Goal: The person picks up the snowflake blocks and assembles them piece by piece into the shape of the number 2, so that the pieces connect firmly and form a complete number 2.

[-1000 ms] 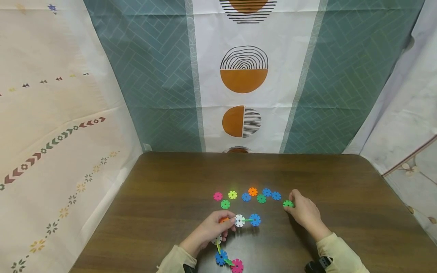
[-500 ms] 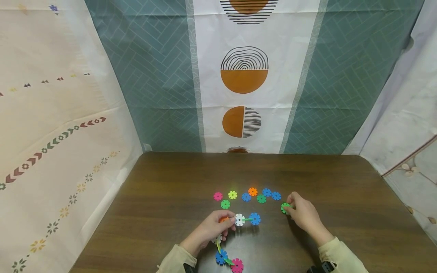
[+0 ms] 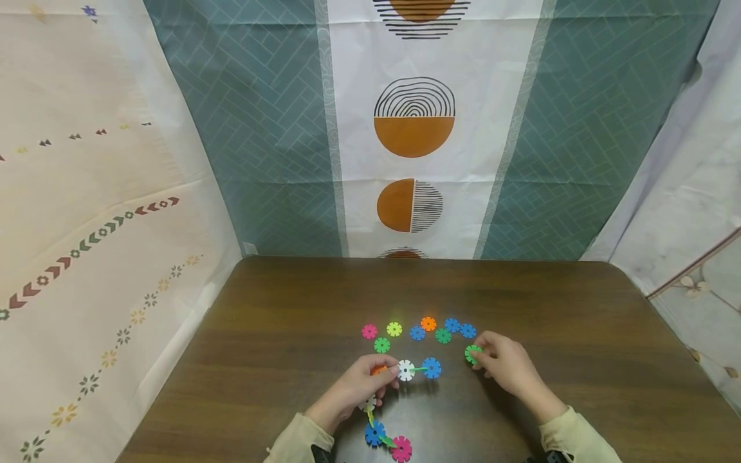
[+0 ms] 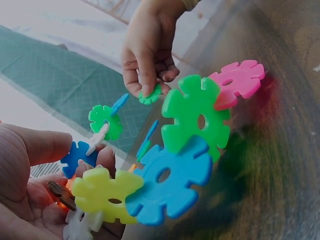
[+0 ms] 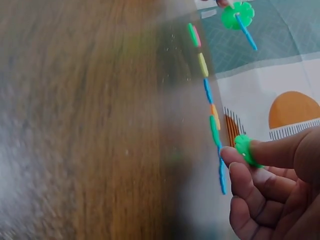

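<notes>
My left hand grips a bent chain of interlocking flower-shaped plastic discs in mid-span. From its fingertips one end runs right through a white disc and an edge-on green piece to a blue disc. The other end hangs toward me, through a yellow disc, a blue disc and a green disc to a pink disc. The fingers partly hide an orange disc. Right of the chain, my right hand pinches a single green disc between thumb and fingertips, apart from the chain.
Several loose discs lie in a row beyond the hands on the brown table, from a pink disc at left to a blue disc at right. A patterned cloth hangs behind the table's far edge.
My right hand has moved left with the green disc, nearer to the blue end of the chain. My left hand and its chain stay almost in place.
</notes>
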{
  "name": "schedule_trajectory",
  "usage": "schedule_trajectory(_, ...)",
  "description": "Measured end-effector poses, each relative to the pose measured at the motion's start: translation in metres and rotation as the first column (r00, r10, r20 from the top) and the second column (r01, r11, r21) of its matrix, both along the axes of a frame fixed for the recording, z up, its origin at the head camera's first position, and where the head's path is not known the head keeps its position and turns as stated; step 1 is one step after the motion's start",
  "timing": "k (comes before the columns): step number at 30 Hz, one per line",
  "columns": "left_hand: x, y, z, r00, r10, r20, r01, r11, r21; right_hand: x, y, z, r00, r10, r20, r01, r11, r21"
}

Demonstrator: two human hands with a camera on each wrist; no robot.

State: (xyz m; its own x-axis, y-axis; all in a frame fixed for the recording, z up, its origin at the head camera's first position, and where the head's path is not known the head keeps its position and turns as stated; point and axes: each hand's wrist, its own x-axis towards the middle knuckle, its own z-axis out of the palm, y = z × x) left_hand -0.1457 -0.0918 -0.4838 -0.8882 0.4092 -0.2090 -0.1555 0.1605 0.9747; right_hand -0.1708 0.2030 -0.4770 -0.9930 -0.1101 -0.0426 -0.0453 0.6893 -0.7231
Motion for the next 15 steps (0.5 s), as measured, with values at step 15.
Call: schedule_trajectory(15, 0.0000, -0.0003, -0.0015, 1.000, 0.006, -0.010, -0.006, 1.000, 0.005, 0.0078, -0.0098, 0.0032, 0.991, 0.133, -0.004, -0.132, 0.979, -0.154)
